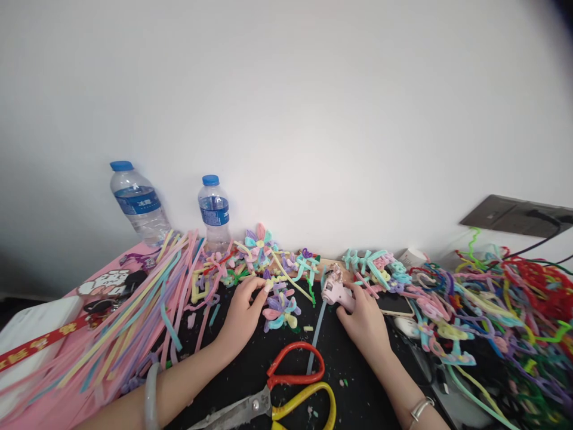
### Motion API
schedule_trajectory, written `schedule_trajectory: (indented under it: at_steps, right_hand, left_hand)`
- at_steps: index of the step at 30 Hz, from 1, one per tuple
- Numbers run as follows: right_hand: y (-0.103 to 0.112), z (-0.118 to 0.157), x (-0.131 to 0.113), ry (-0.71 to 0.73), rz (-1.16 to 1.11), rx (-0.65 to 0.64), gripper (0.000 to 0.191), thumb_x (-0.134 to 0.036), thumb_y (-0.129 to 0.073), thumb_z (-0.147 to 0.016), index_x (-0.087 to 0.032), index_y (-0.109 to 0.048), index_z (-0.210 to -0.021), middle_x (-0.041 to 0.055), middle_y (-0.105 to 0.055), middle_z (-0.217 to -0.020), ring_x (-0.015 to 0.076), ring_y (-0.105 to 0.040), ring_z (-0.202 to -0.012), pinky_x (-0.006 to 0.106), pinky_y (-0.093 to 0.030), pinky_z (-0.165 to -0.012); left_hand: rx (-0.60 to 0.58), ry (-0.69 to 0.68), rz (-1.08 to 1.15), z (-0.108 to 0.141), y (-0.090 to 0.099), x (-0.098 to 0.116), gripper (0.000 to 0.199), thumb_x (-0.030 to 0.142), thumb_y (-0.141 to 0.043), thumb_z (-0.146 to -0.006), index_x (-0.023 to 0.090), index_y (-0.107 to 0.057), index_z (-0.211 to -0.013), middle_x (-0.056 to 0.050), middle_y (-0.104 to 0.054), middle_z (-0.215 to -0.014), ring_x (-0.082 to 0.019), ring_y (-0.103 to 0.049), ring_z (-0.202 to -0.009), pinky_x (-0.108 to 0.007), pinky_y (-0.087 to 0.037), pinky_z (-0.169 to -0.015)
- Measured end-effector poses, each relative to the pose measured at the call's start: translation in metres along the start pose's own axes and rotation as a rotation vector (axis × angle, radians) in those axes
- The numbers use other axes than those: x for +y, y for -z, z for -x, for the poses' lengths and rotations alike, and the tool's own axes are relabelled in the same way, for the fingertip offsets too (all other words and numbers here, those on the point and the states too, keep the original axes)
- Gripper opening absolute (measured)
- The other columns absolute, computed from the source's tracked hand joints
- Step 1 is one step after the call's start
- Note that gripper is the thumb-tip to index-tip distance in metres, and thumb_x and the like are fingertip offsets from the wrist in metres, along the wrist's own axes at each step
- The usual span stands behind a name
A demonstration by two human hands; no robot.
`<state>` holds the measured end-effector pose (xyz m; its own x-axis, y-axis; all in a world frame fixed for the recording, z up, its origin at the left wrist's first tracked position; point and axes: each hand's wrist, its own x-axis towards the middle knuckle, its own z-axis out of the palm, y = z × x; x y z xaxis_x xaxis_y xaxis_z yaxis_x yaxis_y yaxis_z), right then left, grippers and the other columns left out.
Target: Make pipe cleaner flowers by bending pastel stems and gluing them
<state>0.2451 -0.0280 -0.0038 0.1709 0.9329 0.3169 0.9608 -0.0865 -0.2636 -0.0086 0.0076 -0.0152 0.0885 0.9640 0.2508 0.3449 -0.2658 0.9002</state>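
Observation:
My left hand [246,307] is closed in a pinch at the upper edge of a pipe-cleaner flower [283,309] with purple, blue, yellow and pink petals; the fingers partly hide the contact. To the right, my right hand [364,316] grips a small pale pink glue gun [336,291] from its right side. A translucent glue stick [316,340] runs down from the gun over the black mat [353,382]. Large scissors [268,397] with one red and one yellow handle lie partly open in front of both hands.
Pipe-cleaner strips [134,310] spread across the left side. Two water bottles [215,212] stand against the wall. Behind the hands lie finished pipe-cleaner shapes [259,242]. At right are a phone [396,304], a tangled pipe-cleaner pile [505,316] and a wall socket [514,216] with cables.

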Motion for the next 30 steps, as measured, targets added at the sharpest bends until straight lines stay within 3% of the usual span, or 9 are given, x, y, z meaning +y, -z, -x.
schedule_trajectory:
  at_steps: [3,7,13,18,22,26,30]
  right_hand:
    - [0.001,-0.001,0.002,0.008,-0.047,0.11,0.042,-0.02,-0.052,-0.071,-0.016,-0.047,-0.113,0.0107,-0.057,-0.11,0.0277,-0.051,-0.102,0.038,-0.042,-0.086]
    - [0.003,-0.003,0.006,0.028,-0.043,0.233,0.043,-0.021,-0.051,-0.074,-0.014,-0.046,-0.116,0.0123,-0.057,-0.106,0.0283,-0.052,-0.097,0.041,-0.042,-0.085]
    - [0.003,-0.007,0.012,-0.01,-0.074,0.336,0.043,-0.025,-0.049,-0.077,-0.01,-0.047,-0.118,0.0153,-0.057,-0.1,0.0302,-0.052,-0.094,0.044,-0.042,-0.082]
    - [0.004,-0.006,0.011,-0.106,-0.31,0.41,0.048,-0.032,-0.048,-0.079,-0.01,-0.045,-0.121,0.0179,-0.055,-0.111,0.0304,-0.052,-0.099,0.045,-0.042,-0.084]
    - [0.003,0.0,0.008,-0.138,-0.594,0.274,0.043,-0.035,-0.047,-0.082,-0.014,-0.048,-0.119,0.013,-0.06,-0.107,0.0277,-0.057,-0.095,0.041,-0.045,-0.081]
    - [-0.002,0.007,0.007,-0.101,-0.786,0.029,0.036,-0.039,-0.053,-0.079,-0.017,-0.06,-0.106,0.0078,-0.067,-0.08,0.0278,-0.061,-0.083,0.039,-0.049,-0.074]
    - [-0.001,0.01,0.003,-0.01,-0.888,-0.256,0.034,-0.043,-0.058,-0.076,-0.018,-0.065,-0.098,0.0048,-0.065,-0.068,0.0258,-0.062,-0.074,0.038,-0.051,-0.069]
  left_hand:
    - [0.019,-0.036,-0.039,0.0,0.001,-0.001,0.017,0.032,-0.043,-0.086,0.02,-0.055,-0.085,-0.006,-0.051,-0.099,-0.02,-0.049,-0.098,-0.029,-0.042,-0.079]
    - [-0.011,-0.079,-0.076,0.002,0.001,0.003,0.014,0.027,-0.042,-0.086,0.02,-0.055,-0.083,-0.006,-0.05,-0.101,-0.019,-0.048,-0.101,-0.031,-0.039,-0.088]
    - [-0.077,-0.092,-0.165,0.007,0.001,0.01,0.015,0.024,-0.039,-0.087,0.022,-0.054,-0.084,-0.005,-0.05,-0.1,-0.02,-0.051,-0.096,-0.034,-0.039,-0.088]
    - [-0.121,-0.091,-0.125,0.008,0.001,0.012,0.016,0.023,-0.039,-0.087,0.022,-0.054,-0.085,-0.005,-0.051,-0.1,-0.019,-0.052,-0.093,-0.035,-0.039,-0.088]
    - [-0.117,-0.057,0.067,0.007,0.0,0.014,0.016,0.028,-0.042,-0.086,0.02,-0.055,-0.082,-0.006,-0.052,-0.099,-0.02,-0.052,-0.095,-0.033,-0.043,-0.084]
    - [-0.176,0.159,0.389,0.006,-0.001,0.016,0.02,0.037,-0.047,-0.083,0.019,-0.054,-0.086,-0.004,-0.053,-0.091,-0.018,-0.056,-0.085,-0.032,-0.05,-0.076]
    - [-0.195,0.3,0.522,0.006,0.0,0.02,0.024,0.041,-0.052,-0.079,0.019,-0.053,-0.086,-0.001,-0.052,-0.082,-0.017,-0.056,-0.082,-0.032,-0.052,-0.075]
